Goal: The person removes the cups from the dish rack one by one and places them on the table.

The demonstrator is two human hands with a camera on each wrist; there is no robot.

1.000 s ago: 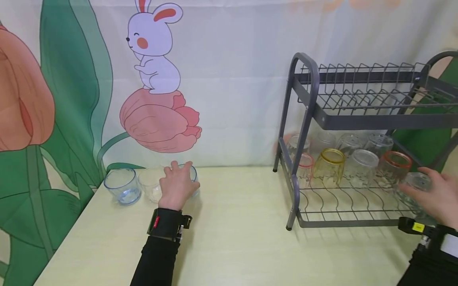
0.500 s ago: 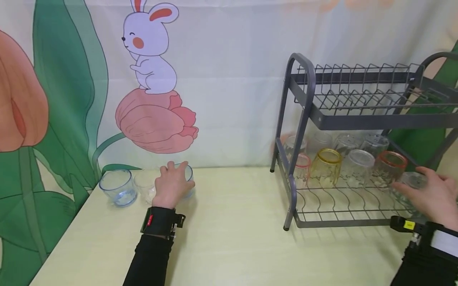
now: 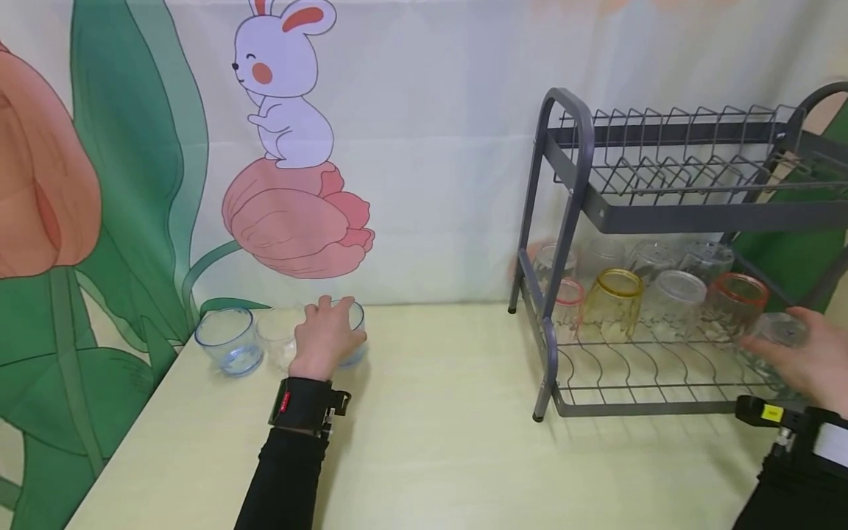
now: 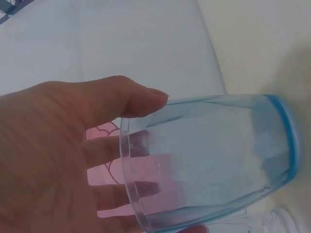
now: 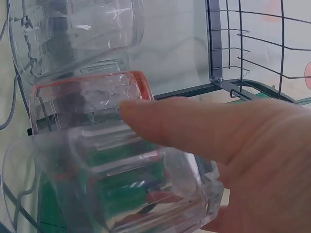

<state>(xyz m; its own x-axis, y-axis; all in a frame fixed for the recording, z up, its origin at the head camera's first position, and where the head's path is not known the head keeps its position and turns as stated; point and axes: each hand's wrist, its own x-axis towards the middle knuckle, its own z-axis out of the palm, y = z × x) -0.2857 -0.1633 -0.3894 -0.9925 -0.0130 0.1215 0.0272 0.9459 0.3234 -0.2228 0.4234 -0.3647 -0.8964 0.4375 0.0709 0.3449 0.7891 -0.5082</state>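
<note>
On the left part of the table, my left hand [image 3: 324,338] reaches over a blue-tinted drinking glass [image 4: 218,145] and grips it, thumb on one side and fingers on the other. In the left wrist view the glass's thick blue end lies against the table, its clear end towards the palm. On the far right, my right hand [image 3: 821,361] holds a clear drinking glass [image 5: 121,189] between thumb and fingers, at the right end of the rack's lower tier. The right wrist view puts this glass close beside an orange-rimmed glass [image 5: 92,97].
A blue-rimmed glass [image 3: 228,346] and a clear glass [image 3: 273,335] stand left of my left hand. The dark two-tier dish rack [image 3: 715,218] bears several glasses below, including a yellow one [image 3: 612,305]. A printed cloth [image 3: 437,184] hangs behind the table.
The head view shifts slightly left and back. Both hands keep their grip on the same glasses, with no clear movement of either glass.
</note>
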